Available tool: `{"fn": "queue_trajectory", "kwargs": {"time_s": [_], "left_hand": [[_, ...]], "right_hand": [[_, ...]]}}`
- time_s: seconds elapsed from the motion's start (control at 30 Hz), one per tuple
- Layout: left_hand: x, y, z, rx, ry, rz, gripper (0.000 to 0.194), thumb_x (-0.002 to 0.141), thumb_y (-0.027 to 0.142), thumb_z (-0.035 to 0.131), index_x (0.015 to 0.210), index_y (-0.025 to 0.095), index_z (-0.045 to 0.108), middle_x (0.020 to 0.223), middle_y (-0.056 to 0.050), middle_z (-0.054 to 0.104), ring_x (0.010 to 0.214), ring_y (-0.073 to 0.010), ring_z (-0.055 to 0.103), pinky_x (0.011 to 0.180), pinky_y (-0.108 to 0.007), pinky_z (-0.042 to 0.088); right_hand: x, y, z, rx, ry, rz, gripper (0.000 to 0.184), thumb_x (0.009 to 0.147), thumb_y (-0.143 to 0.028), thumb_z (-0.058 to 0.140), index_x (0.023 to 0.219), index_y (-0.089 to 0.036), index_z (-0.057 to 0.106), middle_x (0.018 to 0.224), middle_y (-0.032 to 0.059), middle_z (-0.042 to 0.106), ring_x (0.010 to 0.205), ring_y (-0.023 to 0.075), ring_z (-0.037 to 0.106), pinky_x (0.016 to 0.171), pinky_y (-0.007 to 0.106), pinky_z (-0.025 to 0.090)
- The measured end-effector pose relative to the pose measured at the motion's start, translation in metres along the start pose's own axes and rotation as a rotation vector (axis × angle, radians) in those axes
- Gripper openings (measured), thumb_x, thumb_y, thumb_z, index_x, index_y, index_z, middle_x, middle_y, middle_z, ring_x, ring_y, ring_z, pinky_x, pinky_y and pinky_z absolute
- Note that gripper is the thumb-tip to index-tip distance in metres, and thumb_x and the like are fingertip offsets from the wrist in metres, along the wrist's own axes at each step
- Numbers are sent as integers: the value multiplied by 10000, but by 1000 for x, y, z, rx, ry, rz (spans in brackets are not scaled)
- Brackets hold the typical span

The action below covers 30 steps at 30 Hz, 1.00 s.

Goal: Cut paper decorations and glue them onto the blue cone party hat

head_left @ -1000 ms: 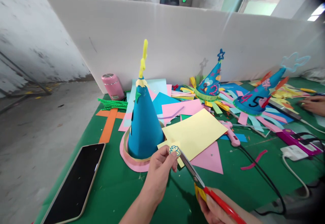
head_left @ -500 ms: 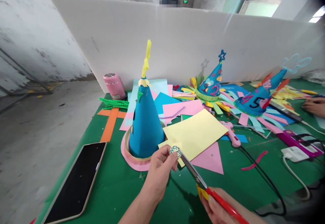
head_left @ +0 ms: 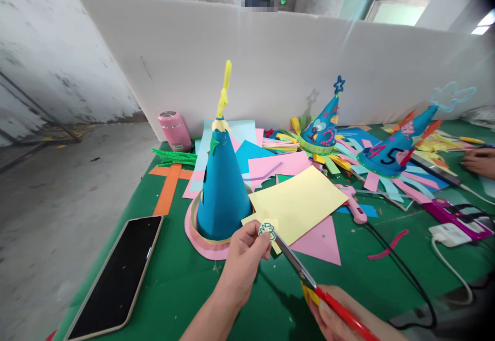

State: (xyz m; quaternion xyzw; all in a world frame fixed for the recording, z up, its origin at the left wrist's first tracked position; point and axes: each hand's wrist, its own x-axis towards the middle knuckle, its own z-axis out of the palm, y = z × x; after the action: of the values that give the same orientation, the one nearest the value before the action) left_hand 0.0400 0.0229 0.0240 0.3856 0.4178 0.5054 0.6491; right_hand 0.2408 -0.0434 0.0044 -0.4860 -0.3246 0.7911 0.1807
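Between the thumb and fingers of my left hand is a small yellow paper cutout with a blue drawn outline. My right hand grips scissors with red and yellow handles; their blades look nearly together, and the tips reach the cutout's right edge. Just beyond my left hand, a blue paper cone hat stands upright inside a pink paper ring, topped by a yellow fuzzy stem. Yellow paper sheets lie behind the cutout.
A phone lies at left, near a pink cup. To the right are a pink glue gun, its cord, and a purple power strip. Two decorated hats stand farther back. Another person's hand rests at far right.
Hardly anything differs. The cutout and scissors hold nearly the same place, and the whole view has shifted very slightly.
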Motion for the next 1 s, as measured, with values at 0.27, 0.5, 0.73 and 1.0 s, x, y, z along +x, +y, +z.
{"fn": "queue_trajectory", "kwargs": {"time_s": [0.27,0.5,0.73,1.0], "left_hand": [[0,0,0,3,0,-3,161,758,203,544,611,154,501,538,38,438,515,-73,365,501,-195,320],[0,0,1,-72,-6,-8,217,774,220,545,578,162,473,477,53,416,485,-73,380,515,-205,335],[0,0,5,-125,-61,-84,198,782,264,549,621,154,520,451,46,431,460,-76,384,497,-212,326],[1,0,5,-138,-17,-87,167,788,277,538,671,160,511,484,38,464,485,-82,395,504,-210,341]], "right_hand": [[2,-1,-2,138,56,70,461,669,-594,544,769,-145,572,628,-36,372,475,43,268,392,130,267],[0,-11,12,-7,-21,-109,436,618,-577,611,676,-156,513,605,-42,373,499,52,276,409,151,245],[7,-26,31,-138,-46,-224,579,563,-758,464,544,-182,412,542,-43,355,487,63,287,407,181,239],[13,-21,23,-277,-42,-276,593,605,-771,388,577,-179,415,545,-45,375,486,57,298,453,197,254]]}}
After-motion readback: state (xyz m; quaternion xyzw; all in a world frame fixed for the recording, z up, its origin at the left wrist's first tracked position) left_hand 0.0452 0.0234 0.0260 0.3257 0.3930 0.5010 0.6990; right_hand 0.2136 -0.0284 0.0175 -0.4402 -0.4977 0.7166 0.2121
